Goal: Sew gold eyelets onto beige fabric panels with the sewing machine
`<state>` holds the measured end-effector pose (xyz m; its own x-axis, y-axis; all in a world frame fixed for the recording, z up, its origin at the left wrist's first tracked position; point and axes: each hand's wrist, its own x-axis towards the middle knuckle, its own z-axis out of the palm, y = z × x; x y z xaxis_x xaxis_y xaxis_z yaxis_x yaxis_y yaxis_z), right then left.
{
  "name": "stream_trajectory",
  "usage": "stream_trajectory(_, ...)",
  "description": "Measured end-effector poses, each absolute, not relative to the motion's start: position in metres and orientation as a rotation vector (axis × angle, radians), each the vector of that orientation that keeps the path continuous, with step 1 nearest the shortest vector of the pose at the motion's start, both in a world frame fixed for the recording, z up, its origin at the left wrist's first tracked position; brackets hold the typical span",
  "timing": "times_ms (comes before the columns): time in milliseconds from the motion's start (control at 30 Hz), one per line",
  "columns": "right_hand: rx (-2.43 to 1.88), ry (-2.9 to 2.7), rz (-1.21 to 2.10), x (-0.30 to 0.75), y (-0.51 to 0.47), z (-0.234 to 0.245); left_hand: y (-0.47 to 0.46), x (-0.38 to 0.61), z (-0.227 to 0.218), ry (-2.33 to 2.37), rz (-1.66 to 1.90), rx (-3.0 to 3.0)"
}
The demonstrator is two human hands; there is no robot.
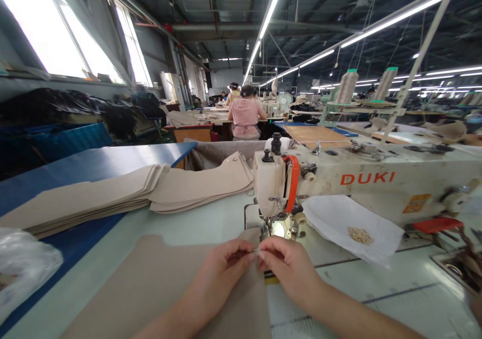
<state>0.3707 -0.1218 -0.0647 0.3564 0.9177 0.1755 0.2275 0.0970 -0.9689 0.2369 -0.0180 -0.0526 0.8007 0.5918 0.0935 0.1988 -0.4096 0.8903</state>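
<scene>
My left hand (220, 273) and my right hand (291, 263) meet fingertip to fingertip just in front of the sewing machine's (320, 178) lit needle area. Both are closed in a pinch on a small, thin item that is too small to name. Beneath my left hand a large taupe fabric panel (161, 268) lies flat, its far corner reaching toward the presser foot. White paper (339, 218) rests on the machine bed to the right, bearing a little pile of small gold-coloured pieces (360, 235).
Stacked taupe panels (86, 196) lie at the left, with more cut panels (203, 183) beside them. A clear plastic bag (26, 268) sits at the left edge. Thread cones (346, 87) stand behind the machine. A person in pink (245, 113) sits farther ahead.
</scene>
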Motion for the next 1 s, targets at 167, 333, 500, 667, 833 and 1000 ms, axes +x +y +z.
stream_trajectory(167,-1.483,-1.208,0.622,0.373,-0.124,-0.064,-0.021,0.235,-0.047,0.657,0.496,2.165)
stream_trajectory(333,-1.529,-1.255,0.535,0.373,-0.126,-0.063,-0.022,0.234,-0.047,0.633,0.524,2.171)
stream_trajectory(500,-1.524,-1.235,0.556,0.373,-0.126,-0.063,-0.024,0.235,-0.045,0.653,0.527,2.155)
stream_trajectory(667,-1.553,-1.253,0.51,0.372,-0.125,-0.063,-0.024,0.236,-0.047,0.647,0.547,2.19)
stream_trajectory(833,-1.578,-1.244,0.487,0.372,-0.125,-0.063,-0.023,0.234,-0.049,0.575,0.559,2.305)
stream_trajectory(1000,-1.595,-1.085,0.599,0.377,-0.124,-0.066,-0.014,0.232,-0.06,0.457,0.756,2.552)
